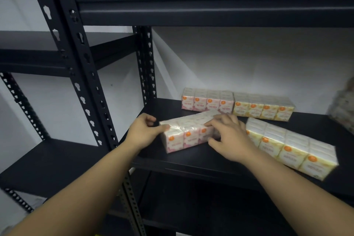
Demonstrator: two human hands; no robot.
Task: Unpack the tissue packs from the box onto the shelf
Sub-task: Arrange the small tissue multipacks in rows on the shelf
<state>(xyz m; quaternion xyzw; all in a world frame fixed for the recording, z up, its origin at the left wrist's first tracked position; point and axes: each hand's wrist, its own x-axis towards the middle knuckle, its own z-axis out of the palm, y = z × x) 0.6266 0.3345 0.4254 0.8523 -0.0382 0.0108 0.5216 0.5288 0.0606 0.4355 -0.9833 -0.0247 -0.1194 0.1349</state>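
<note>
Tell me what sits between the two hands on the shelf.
In the head view, a pink tissue pack lies between them: left hand holds its left end, right hand rests on its right part.

Dim, bluish light is leaving the black shelf (191,161) murky, wide-angle distortion is bending the uprights at the left edge, and motion blur is smearing the far right edge.

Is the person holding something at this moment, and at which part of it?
Yes: the pink plastic-wrapped tissue pack on the black shelf. The left hand pinches its left end; the right hand rests spread on its right part.
</note>
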